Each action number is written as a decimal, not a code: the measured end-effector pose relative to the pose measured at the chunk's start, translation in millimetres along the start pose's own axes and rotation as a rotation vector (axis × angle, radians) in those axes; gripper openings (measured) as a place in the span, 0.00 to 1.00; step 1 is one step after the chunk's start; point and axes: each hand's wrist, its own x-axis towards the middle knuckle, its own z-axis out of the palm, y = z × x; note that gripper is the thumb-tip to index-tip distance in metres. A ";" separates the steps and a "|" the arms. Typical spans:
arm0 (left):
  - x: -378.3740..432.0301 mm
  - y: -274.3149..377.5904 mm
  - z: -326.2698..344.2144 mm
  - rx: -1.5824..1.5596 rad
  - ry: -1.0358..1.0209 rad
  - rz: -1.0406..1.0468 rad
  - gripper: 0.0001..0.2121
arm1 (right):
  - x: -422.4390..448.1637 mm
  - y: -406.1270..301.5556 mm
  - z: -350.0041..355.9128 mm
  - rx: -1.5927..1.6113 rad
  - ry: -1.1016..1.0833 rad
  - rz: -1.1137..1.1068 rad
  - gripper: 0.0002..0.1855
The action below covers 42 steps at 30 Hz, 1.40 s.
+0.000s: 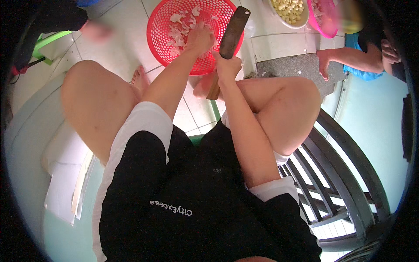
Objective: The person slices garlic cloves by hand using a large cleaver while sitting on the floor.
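Note:
A red perforated plastic basket (157, 49) stands on the tiled floor between my feet. Pale garlic pieces and papery skins (178, 34) lie in its middle and left part. My left hand (200, 38) reaches down into the basket, fingers among the pieces; whether it grips any is hidden. In my right hand (228, 67) is a cleaver (235, 31), held where its wooden handle meets the dark blade. The blade points away from me over the basket's right rim, and the handle's end sticks out below my hand.
A white bowl of peeled garlic cloves (288, 11) and a pink basket (327, 31) stand at the upper right. Another person's bare foot (323, 64) rests near a grey stone slab (284, 67). At the upper left is another person's blurred limb beside a green stool (54, 42).

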 end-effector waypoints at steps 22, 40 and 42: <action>-97.6 134.5 -437.7 -0.995 0.139 0.429 0.14 | -165.6 -266.7 -218.7 0.691 -1.139 -0.664 0.30; -55.3 126.0 -363.0 -1.330 0.090 0.121 0.11 | -107.0 -233.3 -159.9 0.470 -0.819 -0.940 0.30; -50.8 128.9 -357.0 -1.315 0.096 0.057 0.11 | -103.6 -229.7 -160.0 0.529 -0.801 -0.890 0.30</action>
